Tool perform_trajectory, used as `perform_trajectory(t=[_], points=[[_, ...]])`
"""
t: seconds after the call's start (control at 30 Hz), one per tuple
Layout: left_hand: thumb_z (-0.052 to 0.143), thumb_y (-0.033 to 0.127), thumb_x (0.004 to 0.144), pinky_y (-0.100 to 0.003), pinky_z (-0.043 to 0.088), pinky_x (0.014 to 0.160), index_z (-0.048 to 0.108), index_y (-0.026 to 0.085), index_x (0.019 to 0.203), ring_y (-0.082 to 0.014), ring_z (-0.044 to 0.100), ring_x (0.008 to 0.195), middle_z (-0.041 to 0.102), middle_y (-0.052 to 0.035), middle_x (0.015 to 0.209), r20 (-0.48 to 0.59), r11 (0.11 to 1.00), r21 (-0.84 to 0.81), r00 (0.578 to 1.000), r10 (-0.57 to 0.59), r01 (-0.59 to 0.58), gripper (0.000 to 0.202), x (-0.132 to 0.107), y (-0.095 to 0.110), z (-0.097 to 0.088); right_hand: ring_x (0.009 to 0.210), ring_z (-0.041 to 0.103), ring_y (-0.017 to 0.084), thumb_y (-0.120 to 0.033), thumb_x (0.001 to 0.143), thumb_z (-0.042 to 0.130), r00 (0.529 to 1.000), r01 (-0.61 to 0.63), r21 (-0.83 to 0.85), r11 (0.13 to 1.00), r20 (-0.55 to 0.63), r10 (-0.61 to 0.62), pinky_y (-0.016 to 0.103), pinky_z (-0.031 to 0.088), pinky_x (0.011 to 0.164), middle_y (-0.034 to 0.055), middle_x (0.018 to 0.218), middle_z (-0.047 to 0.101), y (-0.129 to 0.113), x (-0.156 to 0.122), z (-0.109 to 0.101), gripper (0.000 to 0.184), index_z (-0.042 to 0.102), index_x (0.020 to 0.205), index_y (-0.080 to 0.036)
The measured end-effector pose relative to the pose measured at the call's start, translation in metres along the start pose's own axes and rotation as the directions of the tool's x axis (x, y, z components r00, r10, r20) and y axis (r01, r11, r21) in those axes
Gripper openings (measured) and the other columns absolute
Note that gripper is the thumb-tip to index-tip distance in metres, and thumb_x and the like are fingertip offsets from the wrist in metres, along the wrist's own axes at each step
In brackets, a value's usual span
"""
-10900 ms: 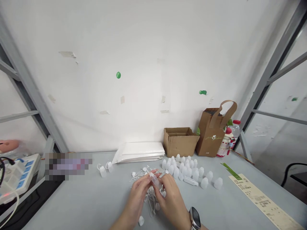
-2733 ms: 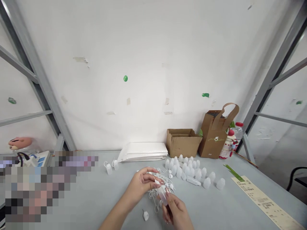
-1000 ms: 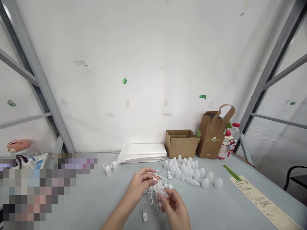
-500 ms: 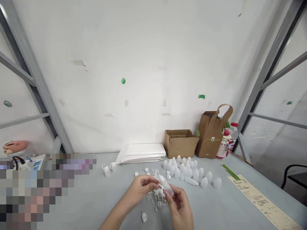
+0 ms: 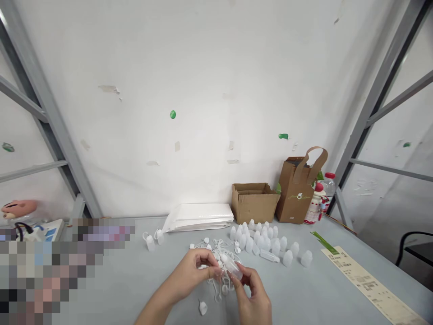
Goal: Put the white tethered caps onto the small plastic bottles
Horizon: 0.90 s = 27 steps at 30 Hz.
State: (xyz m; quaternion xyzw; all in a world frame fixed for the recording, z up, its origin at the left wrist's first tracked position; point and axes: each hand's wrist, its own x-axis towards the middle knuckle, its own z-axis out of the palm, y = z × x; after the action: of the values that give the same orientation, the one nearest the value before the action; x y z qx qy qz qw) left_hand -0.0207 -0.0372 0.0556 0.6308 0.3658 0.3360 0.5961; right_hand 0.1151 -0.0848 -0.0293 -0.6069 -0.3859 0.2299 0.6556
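In the head view my right hand grips a small translucent dropper bottle between thumb and fingers. The bottle tilts, with its white tip toward the upper left. My left hand is closed in a pinch just left of the bottle's tip; whatever lies between those fingertips is too small to make out. Beneath and behind both hands spreads a pile of white caps with looped straps, partly covered by the fingers. One loose white cap lies nearer to me on the grey table.
Several uncapped bottles stand right of the pile, one lying down. Two capped bottles are at left. Behind are white mailers, an open cardboard box and a brown bag. A label strip lies at right.
The bottle has dropped slightly and moved left, leaning over further. My left fingertips have shifted down and left, from beside the bottle's tip to a little below it.
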Motion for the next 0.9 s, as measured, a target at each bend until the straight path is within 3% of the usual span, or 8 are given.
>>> perform_trajectory(t=[0.17,0.3,0.37,0.47,0.63,0.9], points=[[0.073,0.033,0.057,-0.028,0.045,0.062,0.068,0.016,0.059,-0.0181,0.061,0.061,0.067,-0.0019,0.057,-0.203,0.999,-0.016,0.979,-0.034,0.032,0.018,0.009,-0.005,-0.004,0.064,0.051,0.018,-0.059,0.064,0.063,1.000,-0.016,-0.006,1.000,-0.024,0.015,0.025,0.042,0.065,0.0018,0.067,0.058,-0.002,-0.001,-0.001,0.044,0.065,0.082,-0.019],[0.077,0.034,0.053,-0.031,0.050,0.072,0.070,0.015,0.070,-0.0205,0.066,0.070,0.073,-0.0052,0.068,-0.339,0.967,-0.254,0.933,-0.121,0.033,0.026,0.013,-0.011,-0.010,0.063,0.050,0.017,-0.057,0.064,0.064,1.000,0.025,0.031,0.999,-0.009,-0.025,0.024,0.041,0.063,0.0007,0.065,0.056,-0.006,-0.003,0.000,0.040,0.064,0.079,-0.019],[0.076,0.033,0.056,-0.029,0.050,0.077,0.070,0.016,0.079,-0.0206,0.066,0.080,0.074,-0.0075,0.080,-0.336,0.917,-0.399,0.928,-0.162,0.016,0.029,0.013,-0.014,-0.010,0.062,0.050,0.016,-0.055,0.065,0.065,0.997,0.072,0.059,0.996,0.004,-0.073,0.024,0.041,0.063,0.0002,0.065,0.056,-0.007,-0.004,0.001,0.037,0.064,0.076,-0.020],[0.076,0.030,0.059,-0.025,0.051,0.074,0.069,0.016,0.083,-0.0189,0.066,0.084,0.074,-0.0087,0.087,-0.285,0.848,-0.530,0.935,-0.212,0.031,0.029,0.012,-0.014,-0.007,0.060,0.049,0.015,-0.053,0.066,0.065,0.992,0.124,0.070,0.990,0.010,-0.125,0.023,0.042,0.063,-0.0005,0.063,0.055,-0.009,-0.006,0.003,0.034,0.064,0.075,-0.021],[0.077,0.031,0.058,-0.023,0.051,0.069,0.069,0.013,0.080,-0.0160,0.067,0.071,0.074,-0.0077,0.078,-0.224,0.830,-0.556,0.954,-0.198,0.041,0.029,0.011,-0.012,0.001,0.058,0.049,0.015,-0.052,0.067,0.065,0.989,0.149,0.052,0.987,0.015,-0.150,0.022,0.042,0.060,-0.0012,0.061,0.053,-0.009,-0.006,0.003,0.031,0.064,0.074,-0.021],[0.077,0.030,0.058,-0.023,0.050,0.069,0.070,0.013,0.078,-0.0166,0.066,0.075,0.074,-0.0065,0.075,-0.215,0.827,-0.560,0.958,-0.192,0.040,0.027,0.012,-0.014,-0.001,0.057,0.049,0.015,-0.048,0.069,0.065,0.978,0.200,0.021,0.980,0.055,-0.201,0.021,0.042,0.058,-0.0011,0.060,0.053,-0.008,-0.007,0.002,0.028,0.065,0.074,-0.021]])
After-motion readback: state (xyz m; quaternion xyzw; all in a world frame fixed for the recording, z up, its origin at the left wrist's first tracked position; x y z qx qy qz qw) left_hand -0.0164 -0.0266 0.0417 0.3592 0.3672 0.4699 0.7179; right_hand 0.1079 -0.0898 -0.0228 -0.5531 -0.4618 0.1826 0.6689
